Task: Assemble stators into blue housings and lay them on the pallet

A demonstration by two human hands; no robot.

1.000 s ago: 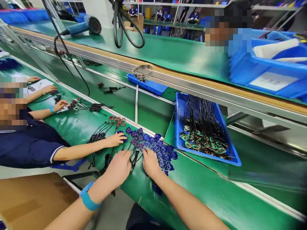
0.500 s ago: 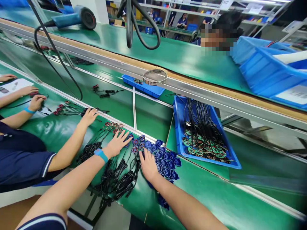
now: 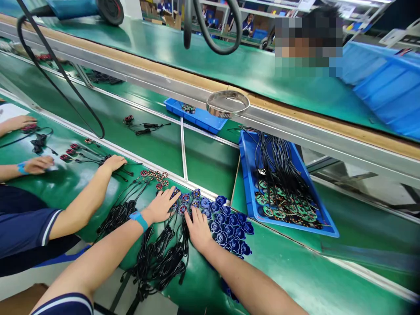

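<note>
My left hand (image 3: pixel 161 205), with a blue band at the wrist, reaches over round copper-wound parts seated in dark blue housings. Its fingers are extended and slightly bent, resting at a wound part (image 3: pixel 176 192). Close by on the right, my right hand (image 3: pixel 199 227) has its fingers apart, and its fingertips are beside another wound part (image 3: pixel 183 209); what lies under them is hidden. Blue plastic housings (image 3: pixel 229 231) stand in rows right of my right hand. Black cable bundles (image 3: pixel 164 258) trail from the wound parts toward the table's front edge.
Red-rimmed wound parts (image 3: pixel 159 177) with cables lie left of my left hand. A co-worker's hand (image 3: pixel 114 162) rests farther left. A blue tray (image 3: pixel 251 192) holds green wound parts and cables. Above runs a shelf edge with a metal ring clamp (image 3: pixel 228 105) and hanging black cable (image 3: pixel 223 50).
My left hand's fingers have drawn closer together over the wound part. My right hand has shifted slightly left. The co-workers' hands at left have moved, and the view has tilted slightly.
</note>
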